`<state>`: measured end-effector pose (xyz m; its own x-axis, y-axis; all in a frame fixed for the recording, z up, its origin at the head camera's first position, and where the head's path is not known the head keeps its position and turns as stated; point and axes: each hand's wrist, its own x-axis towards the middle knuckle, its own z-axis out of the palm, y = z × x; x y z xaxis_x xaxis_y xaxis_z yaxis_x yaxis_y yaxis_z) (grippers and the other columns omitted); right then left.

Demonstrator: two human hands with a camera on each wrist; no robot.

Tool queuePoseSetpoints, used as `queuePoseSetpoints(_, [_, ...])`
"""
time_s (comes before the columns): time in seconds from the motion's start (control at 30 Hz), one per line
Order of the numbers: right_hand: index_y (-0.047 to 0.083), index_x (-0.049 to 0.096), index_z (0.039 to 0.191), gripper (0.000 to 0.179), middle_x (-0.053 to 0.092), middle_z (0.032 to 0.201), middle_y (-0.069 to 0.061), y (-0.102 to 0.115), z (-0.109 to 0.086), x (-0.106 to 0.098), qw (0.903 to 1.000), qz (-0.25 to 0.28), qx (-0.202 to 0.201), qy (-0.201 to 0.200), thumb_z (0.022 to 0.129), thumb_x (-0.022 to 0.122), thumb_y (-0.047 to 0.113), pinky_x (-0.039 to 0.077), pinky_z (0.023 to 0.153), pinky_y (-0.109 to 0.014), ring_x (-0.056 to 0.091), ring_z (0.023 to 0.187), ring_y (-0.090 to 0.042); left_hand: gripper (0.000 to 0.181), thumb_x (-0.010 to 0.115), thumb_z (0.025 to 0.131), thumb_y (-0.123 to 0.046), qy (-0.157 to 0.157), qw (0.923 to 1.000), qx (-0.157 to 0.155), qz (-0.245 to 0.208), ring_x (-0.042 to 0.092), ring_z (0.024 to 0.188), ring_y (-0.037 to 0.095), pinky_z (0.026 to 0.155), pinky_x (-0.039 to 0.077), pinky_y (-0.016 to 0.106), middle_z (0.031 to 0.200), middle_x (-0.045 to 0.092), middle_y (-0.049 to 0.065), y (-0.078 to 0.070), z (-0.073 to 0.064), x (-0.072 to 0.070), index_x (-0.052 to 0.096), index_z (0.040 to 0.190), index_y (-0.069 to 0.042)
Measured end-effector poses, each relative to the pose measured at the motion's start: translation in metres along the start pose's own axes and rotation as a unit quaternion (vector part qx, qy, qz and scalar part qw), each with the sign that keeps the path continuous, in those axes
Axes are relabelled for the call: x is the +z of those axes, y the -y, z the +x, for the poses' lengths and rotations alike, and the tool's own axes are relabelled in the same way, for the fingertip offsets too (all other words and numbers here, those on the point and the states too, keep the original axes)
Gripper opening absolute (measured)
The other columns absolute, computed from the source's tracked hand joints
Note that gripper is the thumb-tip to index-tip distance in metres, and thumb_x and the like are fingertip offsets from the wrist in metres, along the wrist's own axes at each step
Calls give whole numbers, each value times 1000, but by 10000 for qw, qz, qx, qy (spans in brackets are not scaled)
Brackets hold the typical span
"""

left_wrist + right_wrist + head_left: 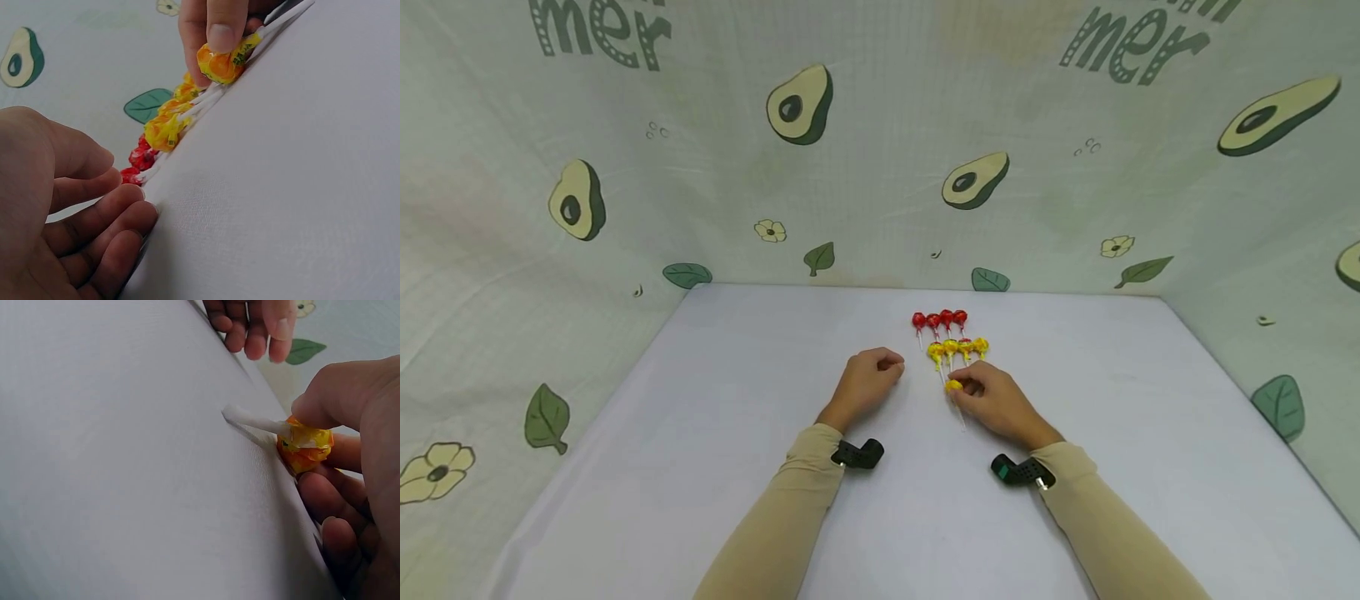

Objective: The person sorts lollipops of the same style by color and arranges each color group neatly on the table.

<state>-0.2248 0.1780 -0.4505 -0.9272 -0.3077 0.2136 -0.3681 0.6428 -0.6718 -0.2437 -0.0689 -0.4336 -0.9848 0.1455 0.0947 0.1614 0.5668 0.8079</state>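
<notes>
My right hand (997, 406) pinches a yellow lollipop (307, 447) by its wrapped head, between thumb and fingers. Its white stick points back toward me, close over the table. Just beyond that hand lies a row of several yellow lollipops (951, 347), sticks toward me. Behind them is a row of several red lollipops (933, 321). My left hand (867, 385) rests on the table to the left of the rows, fingers loosely curled and holding nothing. In the left wrist view, its fingertips (145, 209) appear near the red lollipops.
A white cloth covers the table (737, 383). Behind and beside it hangs a pale curtain (880, 125) printed with avocados, leaves and flowers. A black band with a camera sits on each wrist.
</notes>
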Motion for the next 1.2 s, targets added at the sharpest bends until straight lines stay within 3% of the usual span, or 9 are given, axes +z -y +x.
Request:
queuePoseSetpoints(0.4, [10,73,114,24,66,99,-2,4,-3,-2,9986,235,431,-201,91,74,19,47,79,-38,57,88,-18,20,63,99,-23,-12,10000,98,10,61,89,13,80,51,34,94,68,-5,-1,0,3,75,110,-12])
queuePoseSetpoints(0.7, [10,72,115,26,68,101,-2,4,-1,0,9969,323,629,-341,92,73,23,47,79,-36,59,90,-19,19,64,98,-24,-78,9999,128,9,61,87,12,78,51,34,91,68,-7,3,1,5,75,108,-14])
queuePoseSetpoints(0.97, [9,72,113,26,66,94,-2,4,-1,-1,9958,437,542,-595,91,74,21,47,77,-36,59,86,-19,19,64,98,-26,-82,9998,173,-3,61,87,12,79,50,34,91,68,-8,2,0,6,76,108,-14])
queuePoseSetpoints(1.2, [9,71,117,30,68,101,-5,8,9,0,9943,601,568,-672,91,72,23,49,72,-35,62,86,-19,20,64,97,-28,-194,9996,178,-95,61,88,12,80,51,35,91,68,-8,2,-1,5,76,107,-16])
